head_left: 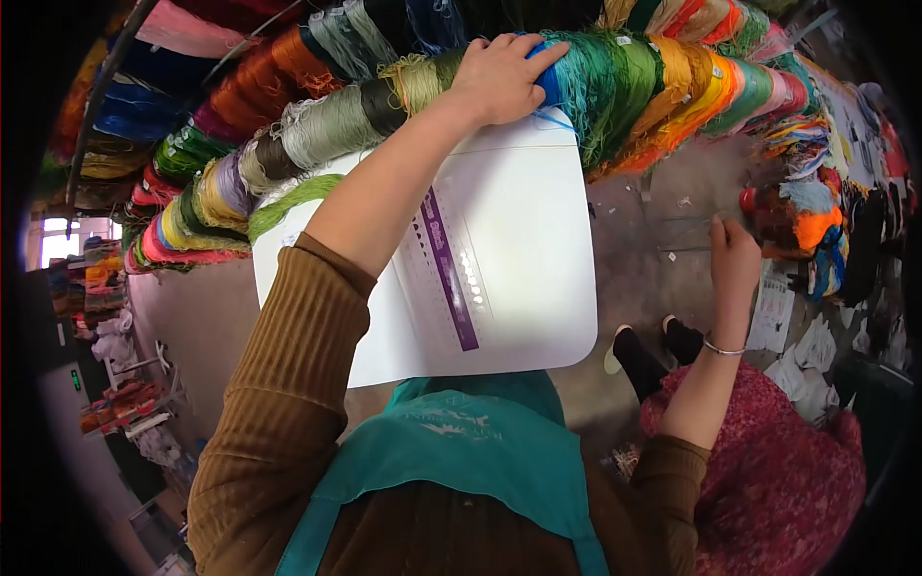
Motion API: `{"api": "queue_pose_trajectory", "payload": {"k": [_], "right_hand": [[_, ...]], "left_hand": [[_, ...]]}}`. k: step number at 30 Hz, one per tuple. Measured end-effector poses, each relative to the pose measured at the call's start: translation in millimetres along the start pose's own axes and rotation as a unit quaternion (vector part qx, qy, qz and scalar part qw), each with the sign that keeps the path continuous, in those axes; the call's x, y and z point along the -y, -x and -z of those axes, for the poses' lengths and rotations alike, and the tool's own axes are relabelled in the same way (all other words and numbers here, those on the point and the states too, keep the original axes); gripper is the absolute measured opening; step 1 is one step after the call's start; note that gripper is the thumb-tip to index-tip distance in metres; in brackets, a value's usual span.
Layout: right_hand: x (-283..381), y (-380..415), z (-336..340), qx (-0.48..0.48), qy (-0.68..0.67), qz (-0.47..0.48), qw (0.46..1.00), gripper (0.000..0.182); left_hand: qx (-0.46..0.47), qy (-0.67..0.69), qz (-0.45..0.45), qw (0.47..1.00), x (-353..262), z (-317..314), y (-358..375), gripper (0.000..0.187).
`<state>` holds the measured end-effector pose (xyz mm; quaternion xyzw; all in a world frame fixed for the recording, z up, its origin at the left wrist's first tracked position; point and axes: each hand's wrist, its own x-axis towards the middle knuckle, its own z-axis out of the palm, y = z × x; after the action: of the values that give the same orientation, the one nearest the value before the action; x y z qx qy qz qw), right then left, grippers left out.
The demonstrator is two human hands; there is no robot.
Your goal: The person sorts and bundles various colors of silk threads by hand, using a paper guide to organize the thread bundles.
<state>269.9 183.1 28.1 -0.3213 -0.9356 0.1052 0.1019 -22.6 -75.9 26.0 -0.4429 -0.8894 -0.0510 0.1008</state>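
My left hand (504,79) lies over the row of hanging yarn, its fingers spread across a blue skein (551,79) and the dark green yarn beside it. Teal yarn (588,91) hangs just right of the fingertips. My right hand (735,254) is closed in a fist, out to the right above the floor; whatever it may hold is hidden. Below my left forearm is a large white board (533,250) with rounded corners. A clear ruler with a purple band (447,274) lies on it. A light green skein (293,204) rests at the board's left edge.
Another row of yarn (259,86) hangs behind the first. To the right, a person in a red patterned garment (768,461) is close to my right arm. Bundled yarn (816,226) hangs beyond my right hand, with white plastic bags (812,370) below. At left stands a rack (134,389).
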Motion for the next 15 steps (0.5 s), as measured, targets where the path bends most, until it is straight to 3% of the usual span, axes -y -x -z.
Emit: {"api": "queue_pose_trajectory", "payload": {"k": [3, 4, 6, 7, 10, 13, 15], "right_hand": [[-9, 5, 17, 0.017, 0.054, -0.01, 0.998, 0.032], [-34, 4, 7, -0.026, 0.032, 0.062, 0.997, 0.035], [-69, -7, -2, 0.119, -0.225, -0.087, 0.963, 0.035], [-76, -9, -3, 0.185, -0.347, -0.158, 0.906, 0.035], [-29, 5, 13, 0.151, -0.608, -0.264, 0.734, 0.031], [-30, 1, -16, 0.198, -0.863, -0.165, 0.434, 0.026], [14, 7, -26, 0.191, -0.889, -0.16, 0.384, 0.026]], "left_hand": [[-0.002, 0.0, 0.001, 1.0, 1, -1, 0, 0.067], [-0.003, -0.003, 0.001, 1.0, 1, -1, 0, 0.067], [-0.004, -0.007, 0.0, 1.0, 1, -3, 0, 0.067], [-0.002, -0.006, 0.0, 1.0, 0, -3, 0, 0.067], [-0.002, -0.003, -0.002, 1.0, 0, -2, -1, 0.067], [-0.004, -0.002, -0.003, 1.0, 2, -2, 0, 0.068], [-0.007, -0.003, -0.001, 1.0, 2, -2, 0, 0.068]]}}
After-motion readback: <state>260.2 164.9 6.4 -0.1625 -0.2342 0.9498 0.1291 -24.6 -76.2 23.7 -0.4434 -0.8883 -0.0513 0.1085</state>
